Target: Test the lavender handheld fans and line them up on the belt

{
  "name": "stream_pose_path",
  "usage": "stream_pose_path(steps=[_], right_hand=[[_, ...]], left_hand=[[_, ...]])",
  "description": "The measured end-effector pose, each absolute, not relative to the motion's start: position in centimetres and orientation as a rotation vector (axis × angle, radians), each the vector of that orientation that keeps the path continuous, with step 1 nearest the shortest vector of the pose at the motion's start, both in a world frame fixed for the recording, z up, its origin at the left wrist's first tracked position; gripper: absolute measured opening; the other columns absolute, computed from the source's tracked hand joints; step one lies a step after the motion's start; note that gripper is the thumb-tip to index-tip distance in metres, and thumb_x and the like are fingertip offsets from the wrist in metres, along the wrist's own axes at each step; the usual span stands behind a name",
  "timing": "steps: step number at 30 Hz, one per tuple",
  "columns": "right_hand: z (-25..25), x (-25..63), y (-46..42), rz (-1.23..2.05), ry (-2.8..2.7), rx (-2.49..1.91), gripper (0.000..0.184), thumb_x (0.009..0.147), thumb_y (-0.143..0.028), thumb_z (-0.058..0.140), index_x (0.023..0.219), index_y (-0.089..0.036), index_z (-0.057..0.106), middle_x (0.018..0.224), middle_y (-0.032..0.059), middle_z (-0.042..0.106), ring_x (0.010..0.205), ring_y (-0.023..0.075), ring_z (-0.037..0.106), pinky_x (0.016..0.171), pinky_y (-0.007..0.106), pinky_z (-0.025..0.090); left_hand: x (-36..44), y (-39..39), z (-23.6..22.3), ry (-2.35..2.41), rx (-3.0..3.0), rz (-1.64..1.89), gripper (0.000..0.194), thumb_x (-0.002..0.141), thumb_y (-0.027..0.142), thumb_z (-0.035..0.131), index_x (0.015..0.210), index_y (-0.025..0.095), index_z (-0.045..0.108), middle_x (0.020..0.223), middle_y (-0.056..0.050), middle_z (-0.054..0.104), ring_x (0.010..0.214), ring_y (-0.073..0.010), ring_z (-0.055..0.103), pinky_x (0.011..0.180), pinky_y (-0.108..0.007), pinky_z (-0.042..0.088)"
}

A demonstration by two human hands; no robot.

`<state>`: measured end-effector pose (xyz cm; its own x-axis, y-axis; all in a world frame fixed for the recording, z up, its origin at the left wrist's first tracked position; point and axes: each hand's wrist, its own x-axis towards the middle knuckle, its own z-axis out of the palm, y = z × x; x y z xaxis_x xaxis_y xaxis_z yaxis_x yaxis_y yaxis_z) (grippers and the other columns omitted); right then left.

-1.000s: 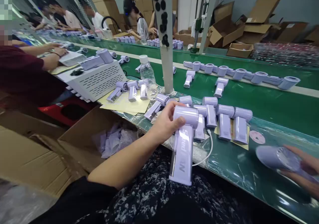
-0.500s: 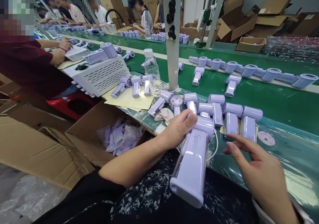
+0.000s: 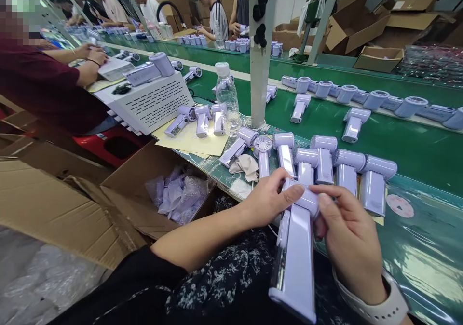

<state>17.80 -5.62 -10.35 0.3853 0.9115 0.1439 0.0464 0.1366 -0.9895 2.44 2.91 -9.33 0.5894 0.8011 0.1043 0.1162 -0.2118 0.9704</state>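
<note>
A lavender handheld fan [image 3: 297, 252] hangs over my lap, its round head upward and its flat-ended handle pointing down toward me. My left hand [image 3: 274, 197] is closed around the left side of the head, the thumb lying across the top. On the right end of the head, my right hand [image 3: 349, 236] presses with thumb and index finger; its other fingers are partly hidden behind the fan. Just beyond my hands, several like fans stand or lie on the bench, among them one with its grille showing [image 3: 263, 146]. A crumpled cloth [image 3: 246, 166] lies near my left hand.
A metal post [image 3: 259, 74] rises from the bench beside a clear bottle [image 3: 226, 96]. A perforated white box [image 3: 148, 103] stands left, near a co-worker in maroon [image 3: 39, 81]. Below is a carton [image 3: 126, 170] of plastic bags. Fans line the green conveyor [image 3: 325, 115].
My right hand has come in from the right and now grips the fan's head. The fan has shifted slightly right and downward in my left hand. The camera view has turned a little.
</note>
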Motion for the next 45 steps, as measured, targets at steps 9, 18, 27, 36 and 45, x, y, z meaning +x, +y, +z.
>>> stream_pose_path(steps=[9,18,27,36,45], right_hand=[[-15.1,18.0,-7.0,1.698,-0.739,-1.058,0.052,0.09,-0.058,0.066,0.129,-0.023,0.065,0.101,0.0139,0.078,0.089,0.0335,0.075,0.078,0.047,0.062],[-12.8,17.4,-5.0,1.614,-0.738,-1.153,0.076,0.088,-0.054,0.071,0.146,-0.019,0.037,0.101,0.0133,0.074,0.075,0.0269,0.073,0.067,0.04,0.059],[-12.6,13.4,-3.3,0.453,-2.278,-1.809,0.075,0.093,-0.051,0.066,0.158,-0.03,0.037,0.088,0.0098,0.07,0.074,0.0322,0.07,0.065,0.042,0.054],[-11.8,15.9,-5.0,0.947,-1.929,-1.61,0.052,0.098,-0.043,0.058,0.148,-0.034,0.052,0.124,0.0104,0.066,0.114,0.0325,0.063,0.1,0.052,0.049],[-12.1,17.9,-7.7,1.07,-1.116,-1.232,0.085,0.088,-0.044,0.075,0.157,-0.041,0.026,0.133,0.0096,0.055,0.097,0.0258,0.066,0.083,0.042,0.058]], left_hand=[[1.1,5.9,-10.2,0.726,2.151,1.016,0.064,0.09,0.072,0.047,0.123,0.018,0.056,0.115,-0.014,0.065,0.103,-0.028,0.06,0.094,-0.043,0.048],[-13.7,17.1,-10.0,2.18,1.9,1.251,0.036,0.092,0.027,0.049,0.122,0.011,0.064,0.13,-0.024,0.055,0.129,-0.0413,0.044,0.112,-0.061,0.033],[-13.5,18.2,-13.6,2.459,2.003,0.941,0.059,0.092,0.03,0.049,0.147,0.012,0.048,0.148,-0.023,0.042,0.134,-0.0449,0.04,0.112,-0.06,0.036],[-18.9,21.2,-13.2,2.412,2.054,0.739,0.036,0.091,0.024,0.042,0.109,0.012,0.07,0.118,-0.021,0.06,0.114,-0.0364,0.057,0.104,-0.049,0.046],[-18.8,22.4,-12.5,2.449,2.003,0.677,0.02,0.091,0.021,0.048,0.098,0.011,0.064,0.107,-0.015,0.058,0.107,-0.0339,0.057,0.093,-0.047,0.048]])
